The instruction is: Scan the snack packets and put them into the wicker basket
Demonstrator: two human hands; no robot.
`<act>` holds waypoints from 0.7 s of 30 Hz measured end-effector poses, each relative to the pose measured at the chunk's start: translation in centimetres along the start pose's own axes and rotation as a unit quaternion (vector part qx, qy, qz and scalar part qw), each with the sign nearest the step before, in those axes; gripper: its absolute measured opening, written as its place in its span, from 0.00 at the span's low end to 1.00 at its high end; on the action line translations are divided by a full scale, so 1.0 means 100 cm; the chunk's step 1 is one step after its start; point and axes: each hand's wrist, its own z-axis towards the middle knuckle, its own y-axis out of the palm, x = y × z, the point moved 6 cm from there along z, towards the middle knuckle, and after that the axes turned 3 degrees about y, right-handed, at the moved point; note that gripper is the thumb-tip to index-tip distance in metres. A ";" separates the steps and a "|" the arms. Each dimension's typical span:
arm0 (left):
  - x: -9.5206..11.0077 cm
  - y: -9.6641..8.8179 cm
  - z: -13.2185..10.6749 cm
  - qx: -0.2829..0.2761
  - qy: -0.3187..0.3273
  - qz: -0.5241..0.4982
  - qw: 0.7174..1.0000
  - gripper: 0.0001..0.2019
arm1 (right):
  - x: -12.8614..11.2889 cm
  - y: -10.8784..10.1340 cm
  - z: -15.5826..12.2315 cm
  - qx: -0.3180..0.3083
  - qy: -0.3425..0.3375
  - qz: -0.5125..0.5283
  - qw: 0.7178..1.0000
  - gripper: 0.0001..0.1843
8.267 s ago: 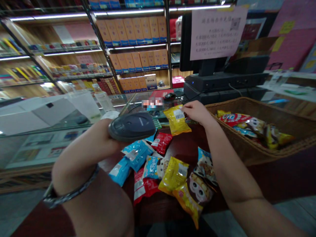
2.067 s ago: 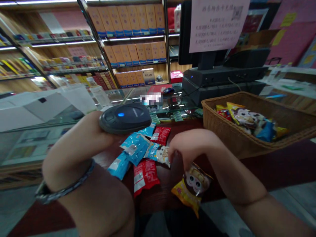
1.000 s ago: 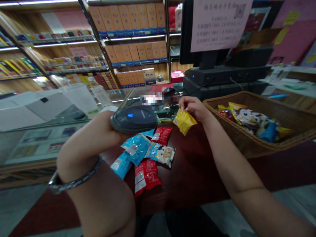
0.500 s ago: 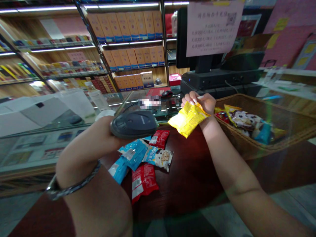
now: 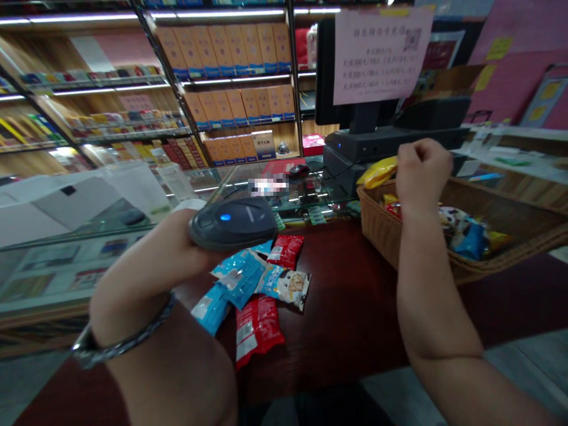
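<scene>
A dark barcode scanner [image 5: 242, 223] with a lit blue dot is gripped in my left hand [image 5: 189, 236], above the snack packets; most of those fingers are hidden under it. My right hand [image 5: 423, 168] is closed on a yellow snack packet [image 5: 377, 173], held over the back left rim of the wicker basket [image 5: 384, 228]. Inside that basket lie several packets, one of them blue [image 5: 468, 238]. On the dark red tabletop are blue packets [image 5: 242, 275], red packets [image 5: 258, 328] and a blue-and-white packet [image 5: 286, 285] with a cookie picture.
Behind the basket stands a monitor [image 5: 326, 71] with a pink paper sign [image 5: 381, 56]. A glass counter [image 5: 213, 186] carries a mouse [image 5: 299, 170], a clear bottle [image 5: 175, 177] and white boxes [image 5: 84, 201]. Shelves with orange boxes [image 5: 235, 50] line the back.
My right hand has carried the yellow packet right and slightly up, from over the table to the basket. The scanner has shifted slightly left, and its blue light now shows.
</scene>
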 end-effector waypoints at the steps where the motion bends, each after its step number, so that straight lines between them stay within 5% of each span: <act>1: 0.000 -0.001 0.000 0.003 -0.005 0.003 1.000 0.17 | 0.002 -0.009 0.003 0.007 0.001 -0.051 0.999 0.14; 5: 0.001 -0.004 -0.002 0.017 -0.003 0.006 1.000 0.13 | 0.012 -0.009 -0.001 -0.133 0.018 -0.210 0.968 0.30; 10: 0.004 -0.005 -0.002 0.022 0.003 -0.002 1.000 0.14 | 0.015 0.030 -0.034 -0.413 0.001 -0.317 0.854 0.28; 14: 0.004 -0.005 -0.004 0.020 -0.017 0.001 1.000 0.15 | 0.005 0.050 -0.051 -0.454 -0.059 -0.363 0.811 0.26; 21: 0.004 -0.003 -0.005 0.017 -0.028 -0.006 0.999 0.16 | -0.003 0.078 -0.075 -0.460 -0.063 -0.366 0.806 0.31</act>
